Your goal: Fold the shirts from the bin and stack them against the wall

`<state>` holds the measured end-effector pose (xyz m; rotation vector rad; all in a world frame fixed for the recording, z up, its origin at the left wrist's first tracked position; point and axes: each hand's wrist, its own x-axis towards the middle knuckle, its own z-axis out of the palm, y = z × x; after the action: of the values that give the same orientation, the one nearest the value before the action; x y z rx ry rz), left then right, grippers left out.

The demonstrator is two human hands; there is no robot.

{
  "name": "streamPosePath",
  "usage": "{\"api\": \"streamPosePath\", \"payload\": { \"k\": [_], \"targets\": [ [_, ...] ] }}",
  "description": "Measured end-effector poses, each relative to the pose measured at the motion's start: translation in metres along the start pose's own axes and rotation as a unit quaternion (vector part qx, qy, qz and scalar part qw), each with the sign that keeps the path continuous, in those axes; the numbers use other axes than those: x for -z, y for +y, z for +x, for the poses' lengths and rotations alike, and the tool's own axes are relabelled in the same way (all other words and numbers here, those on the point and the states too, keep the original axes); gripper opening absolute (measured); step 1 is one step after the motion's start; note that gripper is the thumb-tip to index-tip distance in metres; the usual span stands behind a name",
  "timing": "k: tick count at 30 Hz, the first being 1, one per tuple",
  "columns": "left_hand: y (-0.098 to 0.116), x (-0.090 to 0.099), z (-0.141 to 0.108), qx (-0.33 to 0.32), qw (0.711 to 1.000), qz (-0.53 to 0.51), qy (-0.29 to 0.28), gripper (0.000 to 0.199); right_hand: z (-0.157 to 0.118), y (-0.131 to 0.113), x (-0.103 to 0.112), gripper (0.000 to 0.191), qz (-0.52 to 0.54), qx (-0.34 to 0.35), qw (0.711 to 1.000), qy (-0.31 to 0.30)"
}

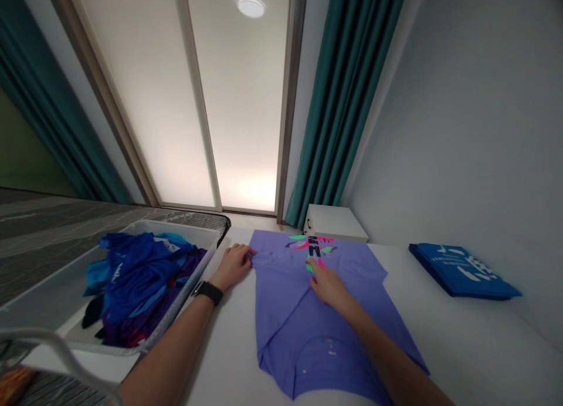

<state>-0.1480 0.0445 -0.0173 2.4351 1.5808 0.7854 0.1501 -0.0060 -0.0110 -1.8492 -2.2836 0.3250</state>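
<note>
1. Frosted sliding door panels [197, 101] fill the far wall between teal curtains [347, 89], with a round ceiling light [250, 6] above and a white bedside cabinet [334, 223] beyond the table.
2. On a white table [220, 353] lies a lavender T-shirt [303, 330], spread flat in the middle, its thin knit smooth, its neon pink, green and black print [312, 247] at the far end.
3. A white plastic bin [185, 233] at the table's left edge holds crumpled blue and purple clothes [136, 283]; a folded blue shirt [461, 271] sits at the right.
4. Left hand [234, 266], black watch [207, 292] on its wrist: fingers [244, 252] curled together at the T-shirt's edge, touching it; any clamp can't be told.
5. Right hand [329, 288]: fingertips [313, 278] close together, resting on the cloth beside the print. Light, flat pressure suits this thin fabric, avoiding drag wrinkles.
</note>
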Motion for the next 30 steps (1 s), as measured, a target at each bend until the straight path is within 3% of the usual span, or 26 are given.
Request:
{"api": "streamPosePath", "payload": {
  "k": [7,14,18,22,26,30],
  "targets": [
    [0.003,0.001,-0.002,0.027,0.999,0.026,-0.013,0.030,-0.004,0.006,-0.005,0.043,0.072,0.019,0.997,0.030],
    [0.011,0.004,-0.001,0.033,0.998,0.052,-0.013,0.032,-0.011,0.048,0.015,0.036,0.160,-0.028,0.985,0.050],
    [0.010,0.002,0.000,0.037,0.997,0.057,-0.019,0.034,-0.019,0.067,0.020,0.032,0.154,-0.062,0.984,0.068],
    [0.013,0.004,0.000,0.036,0.997,0.061,-0.010,0.033,-0.020,0.063,0.015,0.032,0.130,-0.019,0.987,0.089],
    [0.046,0.017,-0.004,-0.007,0.997,0.076,0.019,0.028,-0.019,0.048,0.006,0.031,0.104,0.027,0.991,0.081],
    [0.099,0.033,-0.030,-0.098,0.986,0.057,-0.123,0.020,-0.020,0.040,-0.001,0.029,0.082,0.053,0.993,0.064]
  ]
}}
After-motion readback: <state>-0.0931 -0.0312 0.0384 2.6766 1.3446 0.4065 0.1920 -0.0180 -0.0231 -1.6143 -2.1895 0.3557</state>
